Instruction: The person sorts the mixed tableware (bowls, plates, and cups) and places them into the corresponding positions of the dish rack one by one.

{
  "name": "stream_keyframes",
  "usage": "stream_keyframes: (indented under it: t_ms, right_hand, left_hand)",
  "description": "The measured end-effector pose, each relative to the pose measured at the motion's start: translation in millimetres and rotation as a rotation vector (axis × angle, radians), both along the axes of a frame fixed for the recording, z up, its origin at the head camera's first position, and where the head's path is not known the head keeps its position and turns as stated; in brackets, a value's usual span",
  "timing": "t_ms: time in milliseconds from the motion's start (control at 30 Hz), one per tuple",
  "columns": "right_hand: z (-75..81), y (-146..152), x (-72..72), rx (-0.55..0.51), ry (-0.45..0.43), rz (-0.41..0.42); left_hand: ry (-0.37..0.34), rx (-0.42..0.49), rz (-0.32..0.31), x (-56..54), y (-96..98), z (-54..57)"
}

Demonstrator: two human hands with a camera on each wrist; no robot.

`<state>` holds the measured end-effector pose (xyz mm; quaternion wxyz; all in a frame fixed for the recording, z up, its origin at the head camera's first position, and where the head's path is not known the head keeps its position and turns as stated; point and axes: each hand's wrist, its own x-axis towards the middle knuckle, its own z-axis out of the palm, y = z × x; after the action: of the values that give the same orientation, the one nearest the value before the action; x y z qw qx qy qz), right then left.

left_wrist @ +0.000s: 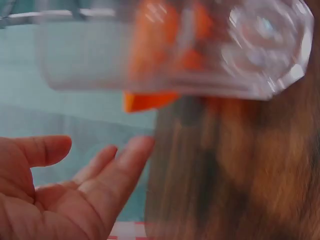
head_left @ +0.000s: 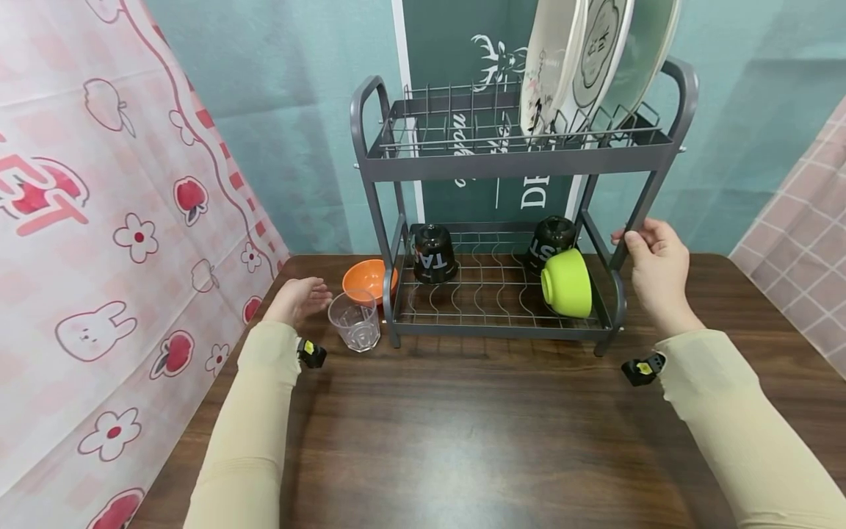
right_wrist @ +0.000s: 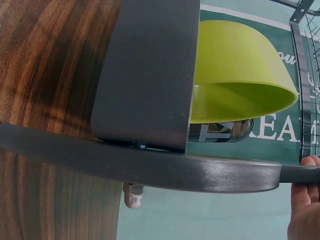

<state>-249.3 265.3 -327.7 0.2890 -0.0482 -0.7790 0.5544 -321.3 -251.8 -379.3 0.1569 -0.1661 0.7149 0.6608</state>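
A dark grey two-tier dish rack (head_left: 515, 166) stands at the back of the wooden table. My right hand (head_left: 661, 268) grips its right-hand upright, thumb in front; in the right wrist view, fingers (right_wrist: 300, 200) lie around the grey bar. My left hand (head_left: 300, 300) holds nothing, its fingers extended with the palm toward a clear cup (head_left: 357, 327). That cup stands upright just left of the rack, in front of an orange bowl (head_left: 362, 276). In the left wrist view, the blurred cup (left_wrist: 100, 65) lies beyond the fingertips, apart from them.
Plates (head_left: 548, 66) stand on edge in the upper tier's right half. On the lower tier are a black cup (head_left: 432, 257) at left, another black cup (head_left: 554, 234) at right and a tipped lime-green bowl (head_left: 573, 286). A pink-and-white patterned cloth (head_left: 125, 294) borders the left side.
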Motion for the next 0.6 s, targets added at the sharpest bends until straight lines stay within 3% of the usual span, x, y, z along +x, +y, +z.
stream_keyframes:
  t_ms: [233, 467, 600]
  right_hand:
    - [0.0, -0.1, 0.2, -0.003, -0.008, -0.009]
    - [-0.5, -0.9, -1.0, -0.014, 0.011, -0.014]
    - [0.0, -1.9, -0.7, -0.012, 0.008, -0.019]
  left_hand:
    - [-0.082, -0.021, -0.113, -13.8, 0.5, -11.3]
    - [-0.043, -0.078, -0.222, -16.8, 5.1, -24.9]
    - [-0.07, -0.025, -0.259, -17.4, 7.5, -27.5]
